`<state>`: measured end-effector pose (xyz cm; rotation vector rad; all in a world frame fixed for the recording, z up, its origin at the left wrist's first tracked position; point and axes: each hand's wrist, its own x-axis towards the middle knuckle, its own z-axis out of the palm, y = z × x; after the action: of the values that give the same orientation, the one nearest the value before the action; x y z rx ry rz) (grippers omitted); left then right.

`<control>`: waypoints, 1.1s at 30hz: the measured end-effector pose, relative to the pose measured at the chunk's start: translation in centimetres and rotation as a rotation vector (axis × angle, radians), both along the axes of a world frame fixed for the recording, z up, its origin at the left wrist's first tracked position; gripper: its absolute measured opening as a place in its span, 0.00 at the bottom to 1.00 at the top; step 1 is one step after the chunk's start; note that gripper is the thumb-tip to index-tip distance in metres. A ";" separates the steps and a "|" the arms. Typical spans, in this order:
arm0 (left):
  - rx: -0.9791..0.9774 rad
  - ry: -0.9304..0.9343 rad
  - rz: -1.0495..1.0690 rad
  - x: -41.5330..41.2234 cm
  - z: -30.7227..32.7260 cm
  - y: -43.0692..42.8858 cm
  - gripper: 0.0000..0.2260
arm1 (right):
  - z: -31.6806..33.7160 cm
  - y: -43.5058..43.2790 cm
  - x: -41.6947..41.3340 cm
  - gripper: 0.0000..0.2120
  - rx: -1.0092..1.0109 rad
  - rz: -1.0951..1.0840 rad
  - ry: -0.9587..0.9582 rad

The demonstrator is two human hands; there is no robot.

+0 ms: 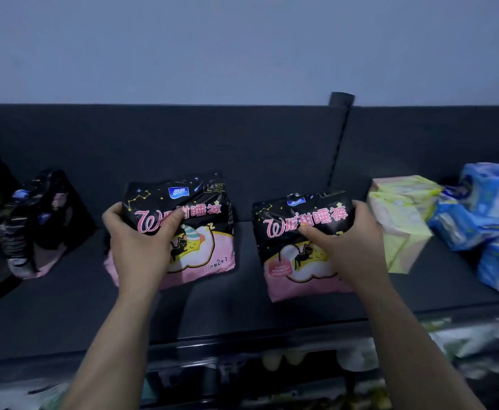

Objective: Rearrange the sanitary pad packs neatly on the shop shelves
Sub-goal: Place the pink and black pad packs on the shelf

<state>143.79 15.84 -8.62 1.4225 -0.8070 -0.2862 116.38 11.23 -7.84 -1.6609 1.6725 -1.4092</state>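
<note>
From my head camera, the dark shelf (227, 306) runs across the middle of the frame and carries every pack. My left hand (137, 247) grips the left black-and-pink pack (204, 253) at centre left: the thumb lies across its printed front, and the fingers curl round its left edge to the back. My right hand (351, 241) holds the right black-and-pink pack (286, 258) at centre right, with the thumb on the front and the fingers hooked over its upper right corner. Both packs stand tilted back, their bottoms on the shelf, with a gap of bare shelf between them.

At far left sits a cluster of dark packs (44, 220), leaning and blurred. Right of my right hand lie yellow-green packs (402, 220), stacked and just beside the pack I hold. At the right edge, blue packs (490, 220) are piled unevenly, touching the yellow-green ones.

The two packs in my hands are soft, glossy plastic pouches. They are puffy and roughly rectangular, black on top and pink below, with pink lettering and a cartoon cloud. The yellow-green packs look blocky with folded ends, and the blue ones are crinkled and shiny. The shelf and its back panel (183, 137) are matte and flat, and a slotted upright post (340, 137) divides the panel. Above is a plain pale wall (242, 39). In the lower right, the goods on a lower shelf (357, 356) are too blurred to tell.
</note>
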 end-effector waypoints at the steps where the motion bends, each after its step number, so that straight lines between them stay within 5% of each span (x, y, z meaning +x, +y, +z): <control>1: -0.004 -0.006 -0.032 -1.6 0.1 -0.3 0.33 | 0.2 0.6 -1.5 0.32 -0.016 -0.030 -0.015; 21: 0.012 0.010 -0.811 -50.3 0.2 0.8 0.27 | 1.3 20.3 -45.1 0.34 -0.115 -0.744 0.055; 33: 0.041 -0.057 -1.213 -75.9 -0.7 6.6 0.25 | -0.3 33.2 -63.2 0.32 -0.093 -1.117 0.075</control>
<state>67.85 22.40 -9.28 0.8147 -1.6506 -1.1795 53.20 44.45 -8.11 -0.7373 2.7955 -1.8597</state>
